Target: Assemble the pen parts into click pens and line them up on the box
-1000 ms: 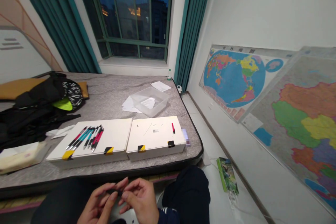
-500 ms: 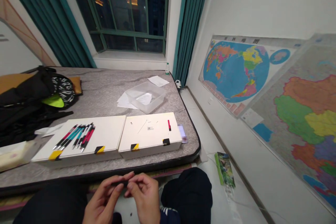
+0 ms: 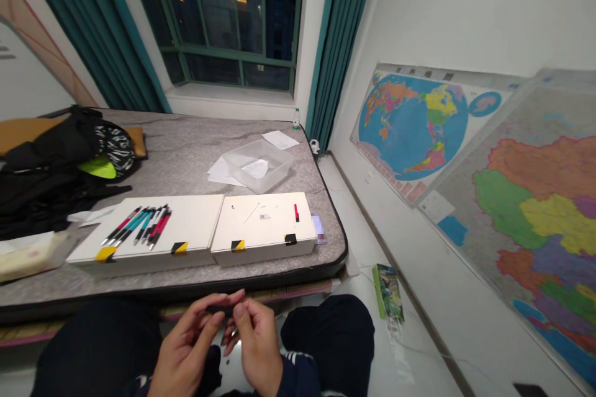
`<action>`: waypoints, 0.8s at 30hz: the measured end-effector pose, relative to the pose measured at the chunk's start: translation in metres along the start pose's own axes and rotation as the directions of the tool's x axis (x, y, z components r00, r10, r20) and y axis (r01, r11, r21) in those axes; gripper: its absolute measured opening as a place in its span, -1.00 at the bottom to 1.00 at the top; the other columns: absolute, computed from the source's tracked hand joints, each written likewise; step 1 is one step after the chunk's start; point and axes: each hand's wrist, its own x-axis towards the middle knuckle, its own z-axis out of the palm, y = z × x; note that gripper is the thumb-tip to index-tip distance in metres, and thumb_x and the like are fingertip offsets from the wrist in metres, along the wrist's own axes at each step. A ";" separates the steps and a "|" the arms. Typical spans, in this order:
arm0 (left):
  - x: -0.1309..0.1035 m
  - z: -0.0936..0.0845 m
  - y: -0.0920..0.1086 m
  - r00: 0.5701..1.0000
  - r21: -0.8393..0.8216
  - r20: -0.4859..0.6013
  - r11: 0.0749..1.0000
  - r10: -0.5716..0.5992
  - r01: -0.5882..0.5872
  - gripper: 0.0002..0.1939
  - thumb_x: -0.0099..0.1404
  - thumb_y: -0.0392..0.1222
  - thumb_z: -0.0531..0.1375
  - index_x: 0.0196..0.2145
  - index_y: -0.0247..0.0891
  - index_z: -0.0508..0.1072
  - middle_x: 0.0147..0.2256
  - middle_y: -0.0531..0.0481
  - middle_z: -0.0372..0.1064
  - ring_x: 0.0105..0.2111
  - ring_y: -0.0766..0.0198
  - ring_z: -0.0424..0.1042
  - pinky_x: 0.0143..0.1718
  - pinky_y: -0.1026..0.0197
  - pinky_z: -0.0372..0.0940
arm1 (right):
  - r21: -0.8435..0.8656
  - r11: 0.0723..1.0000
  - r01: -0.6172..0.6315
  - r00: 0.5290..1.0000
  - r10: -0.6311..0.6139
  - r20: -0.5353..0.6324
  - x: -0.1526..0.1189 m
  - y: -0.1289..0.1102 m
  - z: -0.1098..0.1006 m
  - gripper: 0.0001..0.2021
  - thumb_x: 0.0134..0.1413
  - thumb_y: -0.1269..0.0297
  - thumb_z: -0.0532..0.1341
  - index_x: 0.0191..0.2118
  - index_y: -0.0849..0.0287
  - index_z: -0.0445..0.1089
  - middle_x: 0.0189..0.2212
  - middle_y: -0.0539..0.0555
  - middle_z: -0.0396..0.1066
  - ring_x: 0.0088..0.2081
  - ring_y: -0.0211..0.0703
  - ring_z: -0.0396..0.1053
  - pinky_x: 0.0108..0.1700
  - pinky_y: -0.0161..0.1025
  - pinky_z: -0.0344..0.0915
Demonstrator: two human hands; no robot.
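My left hand [image 3: 189, 344] and my right hand [image 3: 256, 338] meet above the lap, below the mattress edge. Between their fingers is a small dark piece [image 3: 221, 309], mostly covered; both hands are closed around it. On the left white box [image 3: 193, 217] lies a row of several pens [image 3: 139, 226] in red, teal, white and black. The right white box [image 3: 279, 232] carries a red and black pen part [image 3: 297, 213], a thin rod [image 3: 252, 213] and tiny pieces.
A clear plastic bin [image 3: 263, 183] and paper sheets [image 3: 279, 139] lie behind the boxes. At the left are a black bag [image 3: 51, 161] and a tissue pack [image 3: 35, 257]. A green package [image 3: 388, 291] is on the floor at the right.
The camera view has shifted slightly. My hands stay together, with the right fingers turned a little and a small shiny spot now showing beneath them.
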 end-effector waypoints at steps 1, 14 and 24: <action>-0.004 0.000 0.002 1.000 0.014 0.007 1.000 0.022 -0.022 -0.69 0.22 0.01 0.32 -0.14 -0.20 0.54 -0.18 -0.11 0.63 -0.23 0.10 0.61 -0.26 0.30 0.51 | -0.001 1.000 -0.019 1.000 0.019 0.013 -0.004 0.000 -0.001 -0.42 -0.01 -0.33 0.19 -0.44 0.21 0.37 -0.64 -0.03 0.25 -0.66 -0.33 0.23 -0.64 -0.38 0.23; -0.026 -0.014 0.013 0.986 -0.020 0.113 0.993 0.119 -0.118 -0.76 0.29 -0.09 0.27 -0.10 -0.18 0.55 -0.16 -0.12 0.63 -0.15 0.05 0.61 -0.11 0.18 0.51 | 0.006 1.000 -0.029 0.971 0.027 0.239 -0.042 0.001 -0.004 -0.47 0.17 -0.20 0.12 -0.49 0.24 0.29 -0.68 -0.03 0.23 -0.69 -0.36 0.23 -0.68 -0.44 0.23; -0.024 -0.018 0.010 0.999 -0.045 0.006 0.998 0.053 -0.052 -0.73 0.25 -0.03 0.29 -0.15 -0.22 0.53 -0.15 -0.13 0.62 -0.13 0.02 0.60 -0.12 0.18 0.51 | -0.292 0.919 0.265 0.964 -0.264 0.041 -0.035 0.005 0.003 -0.76 0.14 0.07 0.28 -0.27 0.17 0.44 -0.32 0.09 0.42 -0.33 -0.14 0.42 -0.37 -0.28 0.42</action>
